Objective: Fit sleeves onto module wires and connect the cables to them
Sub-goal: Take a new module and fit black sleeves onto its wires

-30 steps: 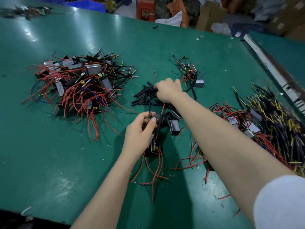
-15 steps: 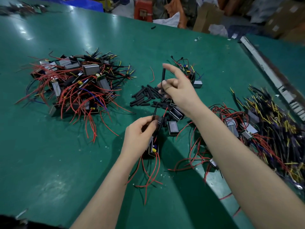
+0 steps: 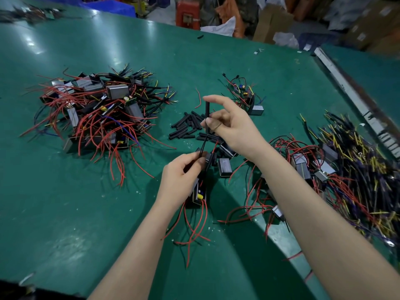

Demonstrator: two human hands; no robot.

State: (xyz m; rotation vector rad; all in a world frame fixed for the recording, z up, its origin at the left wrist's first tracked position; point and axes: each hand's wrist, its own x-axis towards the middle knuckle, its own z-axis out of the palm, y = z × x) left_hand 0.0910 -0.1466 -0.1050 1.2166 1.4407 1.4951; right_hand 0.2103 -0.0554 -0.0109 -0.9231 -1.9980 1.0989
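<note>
A green work table [image 3: 108, 213] fills the view, with cardboard boxes [image 3: 272, 24] and an orange container [image 3: 187, 11] on the floor beyond its far edge at 12 o'clock. Near the middle, the right hand [image 3: 232, 124] pinches a black sleeve [image 3: 207, 114] between thumb and fingers; the sleeve is a thin, matte, straight tube held upright. Just below it, at 6 o'clock from that hand, the left hand [image 3: 183, 175] has its fingers curled round a thin black wire [image 3: 203, 147] that rises toward the sleeve's lower end. Under the left hand hangs a small dark module [image 3: 199, 194] with yellow parts, trailing red wires. A loose pile of sleeves [image 3: 186, 126] lies on the table at 9 o'clock from the right hand. A heap of modules [image 3: 101, 109] with red wires sits at 10 o'clock, and a heap of cables [image 3: 357, 169], black with yellow tips, at 3 o'clock.
</note>
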